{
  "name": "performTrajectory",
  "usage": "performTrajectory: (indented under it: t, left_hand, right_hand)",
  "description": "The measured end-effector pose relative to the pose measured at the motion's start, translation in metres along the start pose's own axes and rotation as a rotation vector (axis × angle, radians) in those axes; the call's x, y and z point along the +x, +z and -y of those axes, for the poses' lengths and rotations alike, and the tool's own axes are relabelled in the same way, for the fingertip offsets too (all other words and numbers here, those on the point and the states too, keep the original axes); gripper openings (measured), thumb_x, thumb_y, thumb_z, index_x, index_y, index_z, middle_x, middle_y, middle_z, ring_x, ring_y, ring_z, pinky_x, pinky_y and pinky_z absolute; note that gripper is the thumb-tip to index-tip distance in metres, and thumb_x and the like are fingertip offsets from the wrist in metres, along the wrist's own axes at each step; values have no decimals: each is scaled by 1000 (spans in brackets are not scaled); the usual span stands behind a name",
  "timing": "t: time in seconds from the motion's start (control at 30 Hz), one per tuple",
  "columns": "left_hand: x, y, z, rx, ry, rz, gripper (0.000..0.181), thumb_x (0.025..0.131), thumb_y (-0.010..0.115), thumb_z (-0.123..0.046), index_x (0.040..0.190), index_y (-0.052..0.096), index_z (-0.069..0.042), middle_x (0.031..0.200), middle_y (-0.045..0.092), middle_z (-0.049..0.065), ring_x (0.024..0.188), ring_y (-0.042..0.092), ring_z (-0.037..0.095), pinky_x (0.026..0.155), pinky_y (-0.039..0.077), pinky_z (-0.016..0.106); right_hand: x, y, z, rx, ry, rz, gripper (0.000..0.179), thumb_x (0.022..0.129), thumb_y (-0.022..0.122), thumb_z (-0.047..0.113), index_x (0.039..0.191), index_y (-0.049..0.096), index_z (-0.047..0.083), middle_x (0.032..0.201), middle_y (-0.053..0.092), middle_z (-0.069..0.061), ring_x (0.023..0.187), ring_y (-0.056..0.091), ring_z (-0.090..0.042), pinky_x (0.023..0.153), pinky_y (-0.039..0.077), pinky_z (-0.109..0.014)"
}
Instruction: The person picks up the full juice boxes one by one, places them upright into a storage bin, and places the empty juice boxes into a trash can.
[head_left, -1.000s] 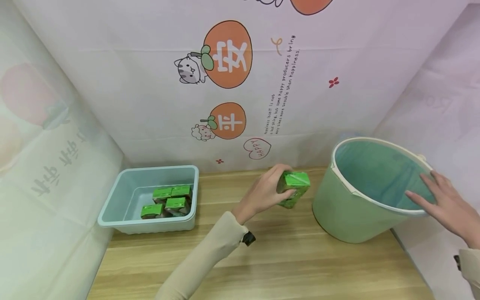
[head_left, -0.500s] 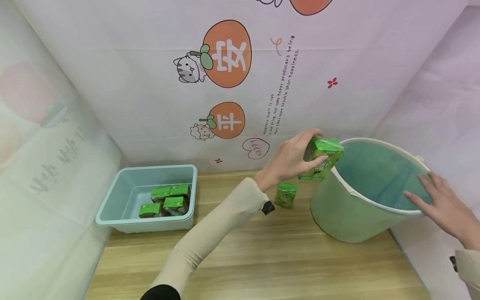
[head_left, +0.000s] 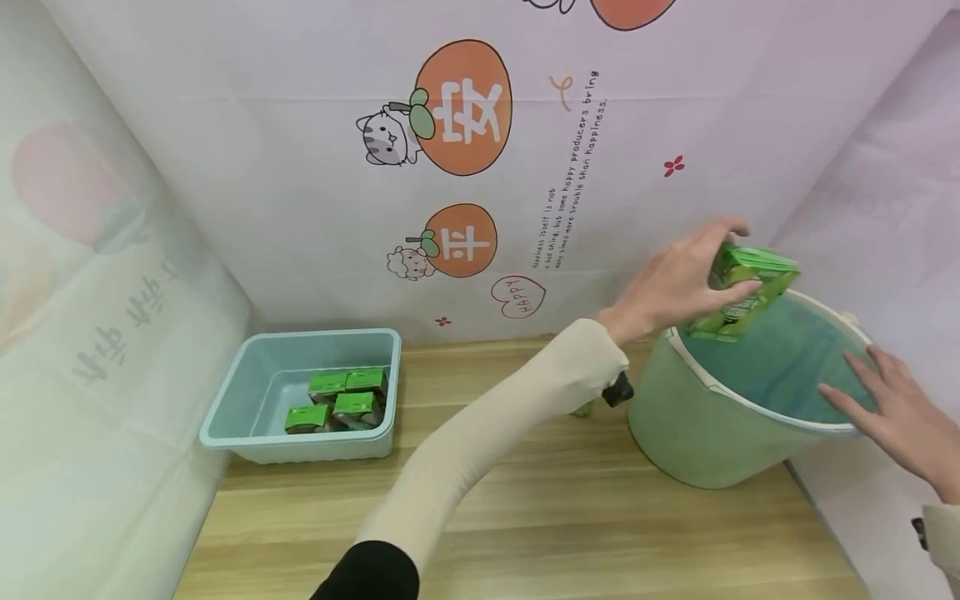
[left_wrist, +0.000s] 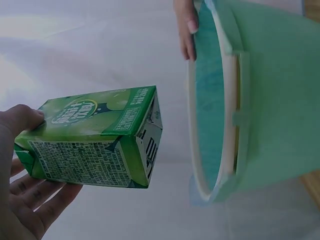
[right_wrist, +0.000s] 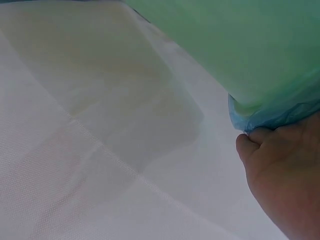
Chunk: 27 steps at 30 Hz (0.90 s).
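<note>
My left hand (head_left: 678, 279) grips a green drink carton (head_left: 738, 296) over the near-left rim of a pale green bucket (head_left: 693, 433). In the left wrist view, the carton (left_wrist: 95, 135) lies between thumb and fingers, one end facing the bucket's opening. A blue plastic liner (right_wrist: 295, 105) shows at the bucket's rim in the right wrist view. On the right side of the rim rests my right hand (head_left: 896, 408), its thumb and forefinger extended over the opening. Another green carton (head_left: 582, 410) stands on the table, mostly hidden by my left sleeve.
A light blue plastic basin (head_left: 300, 454) stands at the left with several green-topped cartons (head_left: 356, 404) inside. Printed white cloth (head_left: 300, 208) covers the walls at the back and both sides. The wooden table (head_left: 525, 533) stretches in front.
My left hand has carried the carton right and up, from the table to over the bucket, leaving another carton standing behind. The right hand has stayed at the rim.
</note>
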<state>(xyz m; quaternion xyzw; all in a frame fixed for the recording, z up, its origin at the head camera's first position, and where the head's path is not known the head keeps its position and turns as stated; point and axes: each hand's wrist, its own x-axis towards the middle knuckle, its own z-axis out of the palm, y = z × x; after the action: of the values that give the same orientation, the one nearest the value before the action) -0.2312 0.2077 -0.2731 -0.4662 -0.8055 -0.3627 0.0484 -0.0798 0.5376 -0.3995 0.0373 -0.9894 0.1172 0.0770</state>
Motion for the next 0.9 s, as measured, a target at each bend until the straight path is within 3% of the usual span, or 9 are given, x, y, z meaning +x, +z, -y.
performTrajectory:
  t: [0.17,0.4,0.53,0.77,0.9]
  left_hand:
    - [20,25,-10,-4,-25,45,68,99,74,-42,154,40,-21,139,59,-9,103,58,-4,77,48,11]
    - [20,40,-11,-63,-33,-4,65,99,75,-39,152,42,-21,144,60,-8,103,63,-3,69,49,11]
    - [20,44,-10,-85,-44,-8,68,98,77,-38,153,41,-20,144,60,-8,105,62,-4,73,49,9]
    - [22,48,-9,-76,-3,40,92,91,85,-42,162,30,-23,158,45,-9,140,41,-9,95,44,9]
    - [20,45,-8,-99,-16,42,91,92,84,-41,162,30,-23,157,45,-8,140,41,-9,98,44,11]
  right_hand:
    - [1,-2,-1,30,70,12,81,111,45,35,159,6,-18,163,-12,-46,151,-13,-63,110,3,-88]
    - [3,-6,3,25,116,43,85,111,45,42,160,5,-15,164,-14,-44,151,-14,-63,103,12,-91]
    - [3,-5,4,24,114,38,85,111,45,42,160,6,-15,164,-13,-45,151,-12,-63,101,15,-92]
    - [3,-4,4,44,79,30,81,112,44,37,161,6,-15,164,-12,-44,151,-8,-65,99,17,-92]
    - [2,-4,4,40,75,26,81,112,44,37,161,7,-15,164,-12,-45,151,-9,-64,99,16,-92]
